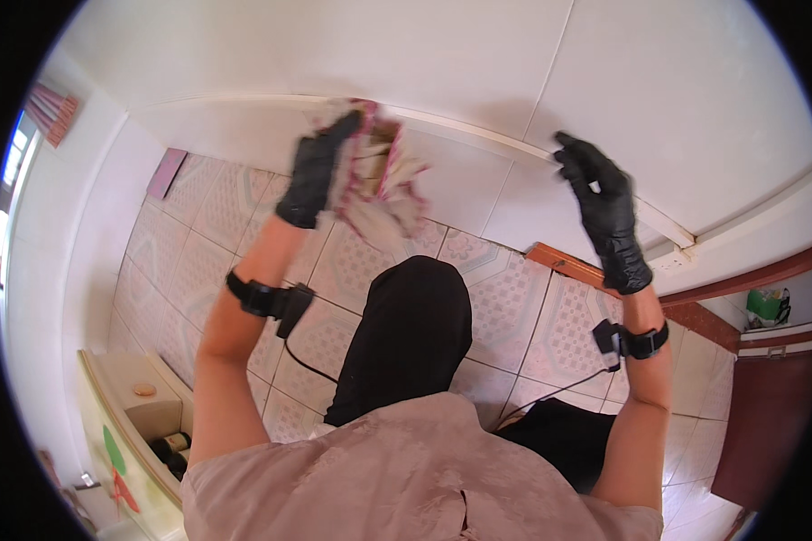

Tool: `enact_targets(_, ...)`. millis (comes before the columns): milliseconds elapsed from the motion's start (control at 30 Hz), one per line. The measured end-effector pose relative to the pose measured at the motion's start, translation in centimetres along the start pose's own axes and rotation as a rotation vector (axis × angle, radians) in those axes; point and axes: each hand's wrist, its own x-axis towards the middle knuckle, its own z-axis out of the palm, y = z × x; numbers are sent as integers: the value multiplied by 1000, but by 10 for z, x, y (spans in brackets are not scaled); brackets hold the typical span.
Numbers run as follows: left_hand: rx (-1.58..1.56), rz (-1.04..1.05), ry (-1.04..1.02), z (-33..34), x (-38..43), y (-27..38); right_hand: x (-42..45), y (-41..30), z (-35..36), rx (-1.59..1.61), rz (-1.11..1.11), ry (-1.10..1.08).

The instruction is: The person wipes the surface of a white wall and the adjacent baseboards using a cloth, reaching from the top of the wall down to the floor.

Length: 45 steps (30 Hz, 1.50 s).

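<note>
My left hand (313, 172), in a black glove, grips a crumpled pale cloth (379, 209) with pink edging. The cloth is blurred and hangs in front of a narrow white ledge (461, 133) that runs along the white wall panels (392, 54). Whether it touches the ledge I cannot tell. My right hand (599, 196), also gloved in black, is raised farther along the same ledge, its fingers loosely bent. A small light gap shows within that hand, and I see nothing held there.
Patterned pink floor tiles (494, 291) lie below. An orange-brown strip (568, 266) rests by the wall's foot, and a pink piece (167, 173) stands in the far left corner. A cream cabinet (101, 399) holding bottles is at lower left; a dark red cabinet (771, 426) stands right.
</note>
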Motion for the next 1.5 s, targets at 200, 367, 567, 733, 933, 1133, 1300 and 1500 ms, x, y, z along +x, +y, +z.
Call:
enact_targets(200, 865, 475, 571, -75, 29, 30, 2, 36, -64, -916, -520, 30)
enact_targets(367, 854, 785, 529, -75, 60, -29, -11, 66, -55, -951, -512, 71)
enact_targets(567, 503, 760, 141, 29, 38, -97, -16, 85, -50, -1051, -514, 123)
enact_targets(733, 909, 1198, -245, 141, 6, -49, -17, 83, -51, -1063, -534, 152)
enact_targets(933, 1010, 1486, -276, 201, 17, -59, -14, 82, -52, -1075, -580, 168)
enact_targets(1133, 1146, 1488, -185, 144, 39, -60, -16, 83, -50, -1106, -594, 164)
enact_targets(1300, 1446, 1445, -25, 55, 56, -65, -16, 81, -51, -1097, -598, 154)
enact_targets(1500, 1605, 1070, -1, -76, 76, -70, -13, 80, -50, -1110, -627, 172)
